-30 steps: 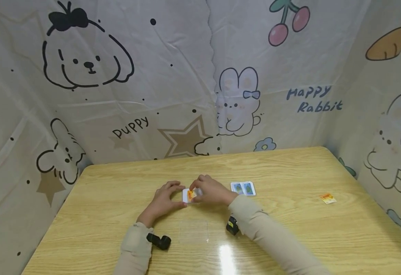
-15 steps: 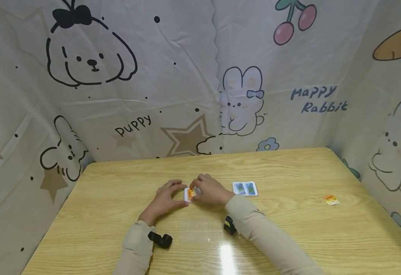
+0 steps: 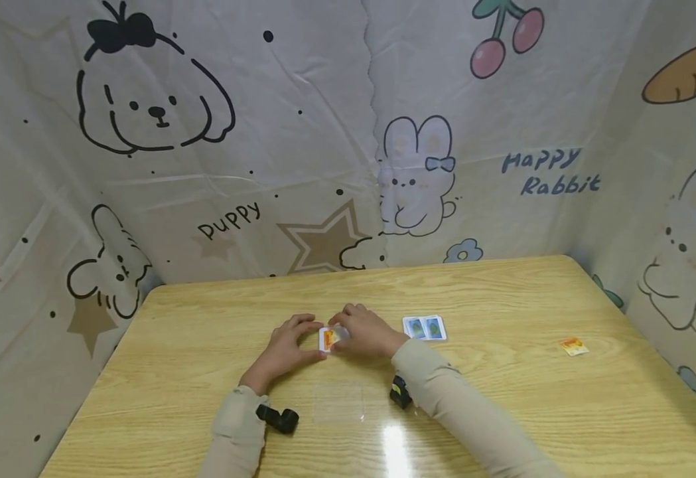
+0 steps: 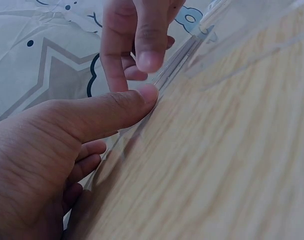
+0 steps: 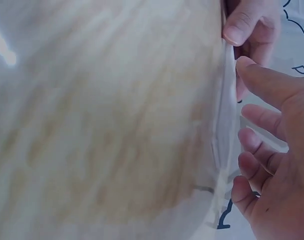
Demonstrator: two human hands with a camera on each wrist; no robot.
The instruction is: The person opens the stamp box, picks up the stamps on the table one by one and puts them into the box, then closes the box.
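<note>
A small white-bordered card with an orange picture (image 3: 328, 340) lies on the wooden table. My left hand (image 3: 284, 346) holds its left side, with the thumb at the near corner and the fingertips at the far corner. From the right, my right hand (image 3: 367, 332) reaches over the card and holds it between thumb and forefinger, covering its right part. Seen edge-on in the left wrist view, the left thumb (image 4: 127, 107) rests on the rim of the thin card. The right thumb (image 5: 256, 75) is beside that edge in the right wrist view.
Right of the hands lies a white card with two blue pictures (image 3: 424, 328). A small orange picture piece (image 3: 574, 346) is further right. A clear plastic sheet (image 3: 338, 401) lies nearer me, between the forearms. A printed curtain (image 3: 300, 146) surrounds the table (image 3: 503, 398).
The right forefinger has shifted slightly off the orange picture, so a little more of it shows. Both hands otherwise stay at the card; the head view sways slightly.
</note>
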